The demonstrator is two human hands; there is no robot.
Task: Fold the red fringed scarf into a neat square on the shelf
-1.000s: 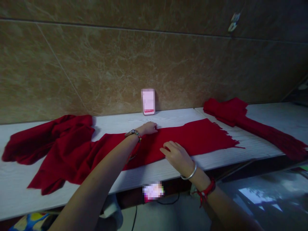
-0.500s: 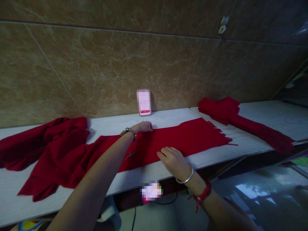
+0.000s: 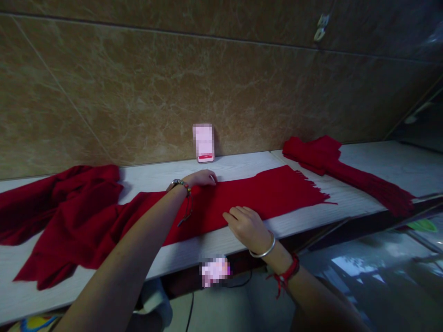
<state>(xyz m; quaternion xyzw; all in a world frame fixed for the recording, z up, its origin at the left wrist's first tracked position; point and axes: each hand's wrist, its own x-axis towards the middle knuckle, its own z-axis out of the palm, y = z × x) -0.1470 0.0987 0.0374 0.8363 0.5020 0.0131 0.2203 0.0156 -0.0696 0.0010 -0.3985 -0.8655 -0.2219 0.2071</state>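
A red scarf (image 3: 273,191) lies lengthwise across the white wood-grain shelf, flat in its middle and right part, with a fringed right end. Toward the left it runs into loose crumpled folds. At its far edge, my left hand (image 3: 203,177) has its fingers curled down and closed on the cloth. My right hand (image 3: 245,225) pinches the near edge, a little further right, with its fingers bent together. The fingertips of both hands are partly hidden.
Another red fringed scarf (image 3: 321,157) lies bunched at the back right. A bundle of red cloth (image 3: 83,177) sits at the left. A phone (image 3: 204,143) leans on the brown tiled wall (image 3: 145,92). The white shelf's (image 3: 194,251) front edge runs below my hands.
The view has shifted slightly, so everything appears a little further left and higher. Both hands stay at nearly the same places on the scarf, which lies as before.
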